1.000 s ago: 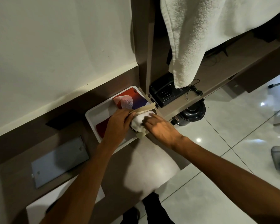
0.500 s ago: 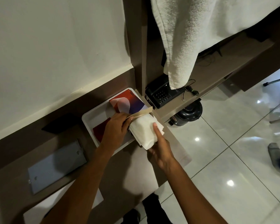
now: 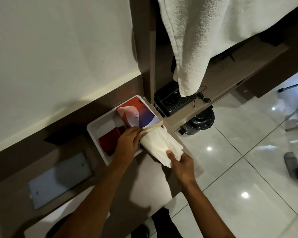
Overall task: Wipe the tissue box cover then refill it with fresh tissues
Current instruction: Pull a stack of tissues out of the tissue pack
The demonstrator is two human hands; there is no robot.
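Observation:
A red, white and blue tissue box (image 3: 138, 114) lies in a white tray (image 3: 100, 127) on the brown counter. Its end flap (image 3: 153, 126) stands open. My left hand (image 3: 127, 143) presses on the box at that open end. A stack of white tissues (image 3: 160, 146) sticks out of the opening toward me. My right hand (image 3: 182, 164) grips the near end of the stack, thumb on top. A flat red piece (image 3: 110, 140) lies in the tray beside the box, partly under my left hand.
A black telephone (image 3: 170, 102) sits on the lower shelf to the right, with a white towel (image 3: 196, 40) hanging above it. A black round pot (image 3: 199, 121) stands on the tiled floor. A grey plate (image 3: 58, 177) lies on the counter at left.
My right hand has drawn back toward me with the tissue stack, so more of the tissues now show outside the box's open end. My left hand stayed on the box.

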